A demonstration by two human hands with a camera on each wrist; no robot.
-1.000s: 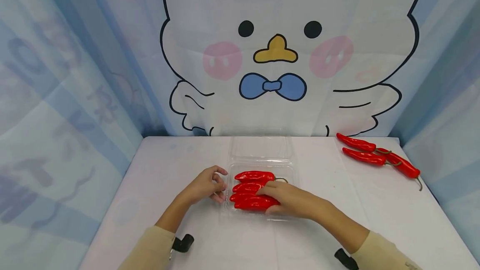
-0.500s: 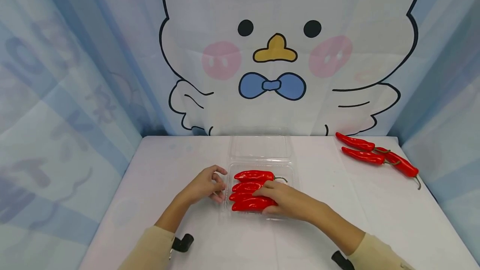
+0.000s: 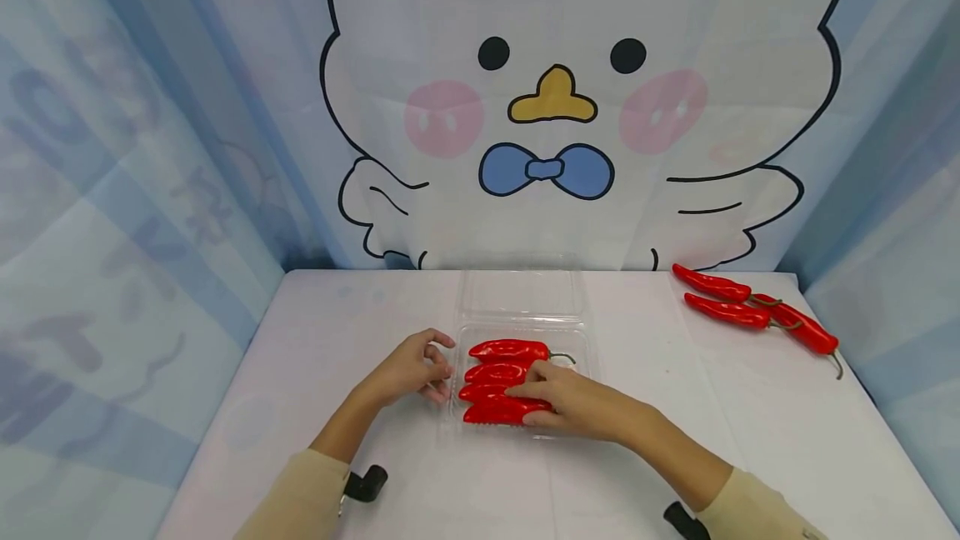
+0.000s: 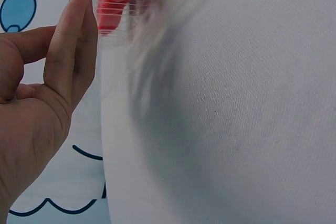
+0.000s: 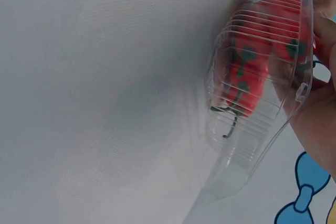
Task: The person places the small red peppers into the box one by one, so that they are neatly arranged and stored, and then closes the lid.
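Note:
A clear plastic clamshell box (image 3: pixel 591 357) lies on the white table with its lid (image 3: pixel 521 296) folded back. Inside are several red chili peppers in a row, stems to the right. My right hand (image 3: pixel 581 402) reaches in from the right and holds the front chili pepper (image 3: pixel 491 413), thumb on its near side and fingers over its far side. In the right wrist view, the ribbed box wall (image 5: pixel 252 40) covers part of that hand. My left hand (image 3: pixel 408 369) stays at the box's left side, fingers loosely extended with fingertips (image 4: pixel 81 3) right at its wall.
Three more red chili peppers (image 3: pixel 727 312) lie together at the table's back right corner. Behind the table hangs a curtain (image 3: pixel 555 232) with a cartoon bird, and blue curtains (image 3: pixel 150 190) flank both sides.
My right hand has shifted slightly left, and the front chili pepper has slid a little left and toward the box's near side. My left hand has stayed in place.

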